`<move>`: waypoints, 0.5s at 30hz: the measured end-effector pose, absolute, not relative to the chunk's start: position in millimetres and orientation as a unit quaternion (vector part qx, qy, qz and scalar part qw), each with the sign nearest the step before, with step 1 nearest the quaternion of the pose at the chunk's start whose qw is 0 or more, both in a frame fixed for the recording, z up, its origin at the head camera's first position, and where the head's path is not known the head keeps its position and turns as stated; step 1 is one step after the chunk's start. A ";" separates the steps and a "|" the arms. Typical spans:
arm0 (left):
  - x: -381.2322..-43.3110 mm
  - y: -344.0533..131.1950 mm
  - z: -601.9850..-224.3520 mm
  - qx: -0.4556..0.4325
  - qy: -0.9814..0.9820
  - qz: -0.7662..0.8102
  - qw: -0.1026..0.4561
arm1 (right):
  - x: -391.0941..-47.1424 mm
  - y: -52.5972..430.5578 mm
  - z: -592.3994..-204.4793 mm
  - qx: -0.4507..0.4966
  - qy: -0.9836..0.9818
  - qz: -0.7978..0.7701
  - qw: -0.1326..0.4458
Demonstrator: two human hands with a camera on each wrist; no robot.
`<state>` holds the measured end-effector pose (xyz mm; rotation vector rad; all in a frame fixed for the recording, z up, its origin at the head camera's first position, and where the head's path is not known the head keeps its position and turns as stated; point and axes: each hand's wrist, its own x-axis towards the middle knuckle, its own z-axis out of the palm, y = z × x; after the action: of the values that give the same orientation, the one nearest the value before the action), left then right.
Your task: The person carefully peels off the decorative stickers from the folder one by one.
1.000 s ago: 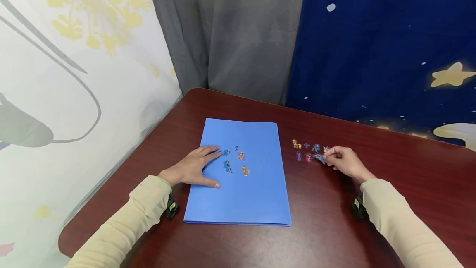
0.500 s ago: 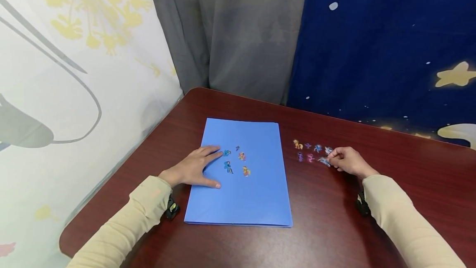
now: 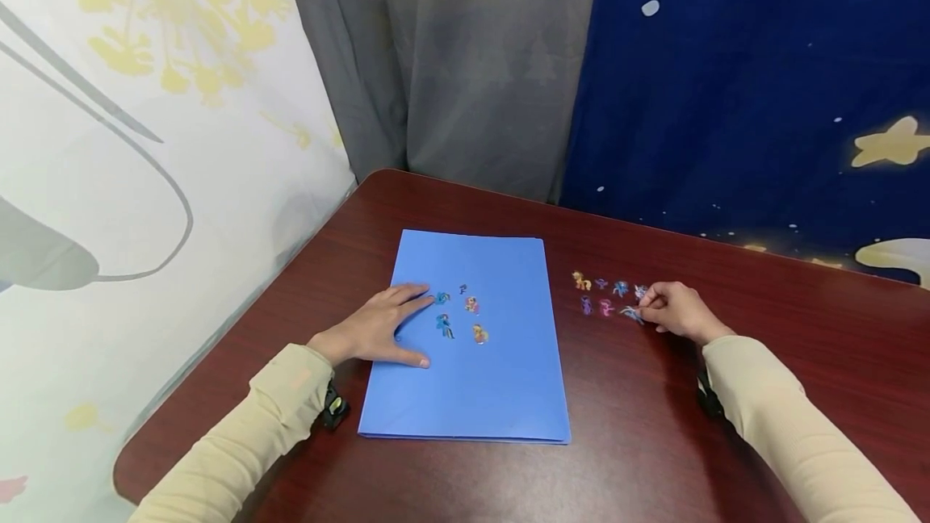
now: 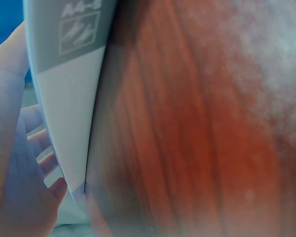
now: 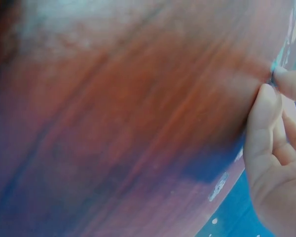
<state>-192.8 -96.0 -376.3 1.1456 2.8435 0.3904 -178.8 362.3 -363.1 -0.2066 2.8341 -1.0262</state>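
Observation:
My left hand (image 3: 381, 325) lies with spread fingers on the left side of a blue folder (image 3: 501, 394). Several small pony stickers are on that folder, among them a blue one (image 3: 445, 325) and an orange one (image 3: 479, 334). To the folder's right, my right hand (image 3: 676, 311) pinches the right end of a light blue pony sticker (image 3: 630, 313) between thumb and fingers, low at the tabletop. More stickers lie about it in two rows: a pink one (image 3: 606, 307), a purple one (image 3: 586, 305), a yellow-orange one (image 3: 581, 281) and a white one (image 3: 640, 292).
The dark red-brown table (image 3: 625, 434) has a rounded left corner. A grey curtain (image 3: 479, 87) and a dark blue starry curtain (image 3: 726, 87) hang behind it; a white patterned cloth (image 3: 240, 184) borders its left side. In the left wrist view the folder's grey edge (image 4: 71, 113) shows.
My right hand has shifted slightly right with the light blue sticker, which now lies lower, nearer the tabletop and just right of the pink one. The left hand has stayed in place.

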 end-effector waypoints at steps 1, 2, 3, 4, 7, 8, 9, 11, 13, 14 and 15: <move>-193.0 -96.0 -376.6 0.370 0.920 0.126 0.026 | -178.6 361.9 -364.0 -0.070 0.938 -0.336 0.050; -192.9 -96.1 -376.8 0.370 0.920 0.126 0.025 | -178.6 361.2 -364.5 -0.074 0.940 -0.330 0.040; -192.9 -96.3 -376.9 0.369 0.921 0.126 0.026 | -178.6 360.4 -365.1 -0.078 0.942 -0.324 0.032; -192.8 -96.5 -377.0 0.368 0.921 0.125 0.026 | -178.4 359.4 -365.5 -0.086 0.944 -0.317 0.025; -192.8 -96.7 -376.9 0.368 0.921 0.125 0.026 | -178.0 356.9 -366.3 -0.115 0.954 -0.278 -0.005; -192.7 -96.7 -376.7 0.368 0.921 0.125 0.026 | -177.8 356.4 -366.4 -0.124 0.956 -0.265 -0.014; -192.7 -96.6 -376.5 0.368 0.921 0.126 0.025 | -177.5 356.0 -366.2 -0.131 0.958 -0.255 -0.022; -192.6 -96.2 -376.1 0.369 0.920 0.128 0.024 | -177.2 355.8 -365.8 -0.138 0.960 -0.239 -0.038; -192.6 -95.9 -376.0 0.370 0.920 0.128 0.023 | -176.8 355.9 -365.4 -0.137 0.961 -0.237 -0.042; -192.5 -95.7 -376.0 0.370 0.920 0.130 0.024 | -176.4 356.1 -365.2 -0.134 0.961 -0.238 -0.041; -192.4 -95.4 -376.0 0.369 0.920 0.131 0.026 | -175.9 356.2 -364.9 -0.130 0.961 -0.239 -0.039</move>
<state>-192.4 -95.4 -376.0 1.1402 2.8425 0.4047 -175.9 356.2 -364.9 -0.4191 3.0984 -0.7700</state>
